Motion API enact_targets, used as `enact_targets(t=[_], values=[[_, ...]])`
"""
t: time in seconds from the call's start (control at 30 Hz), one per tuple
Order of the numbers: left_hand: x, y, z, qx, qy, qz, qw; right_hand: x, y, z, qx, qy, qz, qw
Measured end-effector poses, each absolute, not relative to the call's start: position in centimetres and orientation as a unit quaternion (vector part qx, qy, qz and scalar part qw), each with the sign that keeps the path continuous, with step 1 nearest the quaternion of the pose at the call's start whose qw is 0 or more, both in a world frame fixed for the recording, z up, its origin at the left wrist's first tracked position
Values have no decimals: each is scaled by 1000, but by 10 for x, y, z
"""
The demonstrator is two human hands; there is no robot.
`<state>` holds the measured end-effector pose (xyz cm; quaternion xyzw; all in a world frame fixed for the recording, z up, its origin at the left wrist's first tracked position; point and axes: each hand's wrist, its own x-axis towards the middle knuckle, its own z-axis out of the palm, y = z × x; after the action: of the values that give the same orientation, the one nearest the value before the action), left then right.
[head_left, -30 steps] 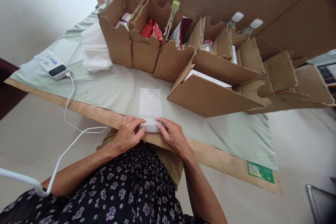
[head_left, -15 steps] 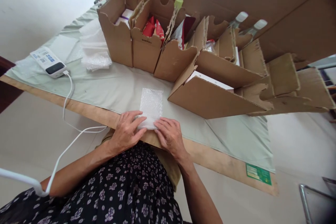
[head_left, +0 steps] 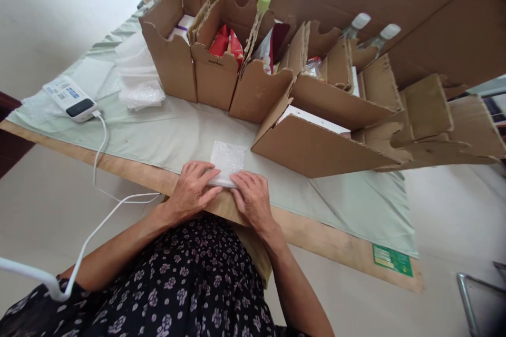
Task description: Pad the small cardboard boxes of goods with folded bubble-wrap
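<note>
A small white sheet of bubble wrap (head_left: 228,160) lies on the pale green cloth (head_left: 166,137) at the near edge of the table. Its near part is rolled up under my fingers. My left hand (head_left: 192,189) presses on the roll's left end, fingers curled over it. On the roll's right end rests my right hand (head_left: 252,199), its fingers bent down onto the wrap. The rest of the sheet shows beyond my fingertips.
A row of open cardboard boxes (head_left: 221,63) with packets and bottles stands behind the sheet; a tipped box (head_left: 316,142) lies right of it. Loose bubble wrap (head_left: 140,92) and a white power bank (head_left: 71,99) with a cable (head_left: 98,168) lie at left.
Both hands have rolled the bubble wrap away from me; the flat part of the sheet beyond my fingers has grown much shorter.
</note>
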<state>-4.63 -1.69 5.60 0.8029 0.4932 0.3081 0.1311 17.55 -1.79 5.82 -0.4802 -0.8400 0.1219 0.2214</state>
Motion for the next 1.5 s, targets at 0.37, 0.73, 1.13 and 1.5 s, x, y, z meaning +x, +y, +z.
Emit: enact_targets(t=[0.37,0.73,1.13,1.5], values=[[-37,11,51,726,610,292,125,164,-8,53,-512,-828,68,219],[-9,-28,73,543,481,408,555,157,-25,69,-553,-610,402,401],[34,-15,110,729,378,315,476,262,-44,126,-513,-650,450,334],[70,52,155,805,344,463,140,345,-7,253,-624,-625,144,447]])
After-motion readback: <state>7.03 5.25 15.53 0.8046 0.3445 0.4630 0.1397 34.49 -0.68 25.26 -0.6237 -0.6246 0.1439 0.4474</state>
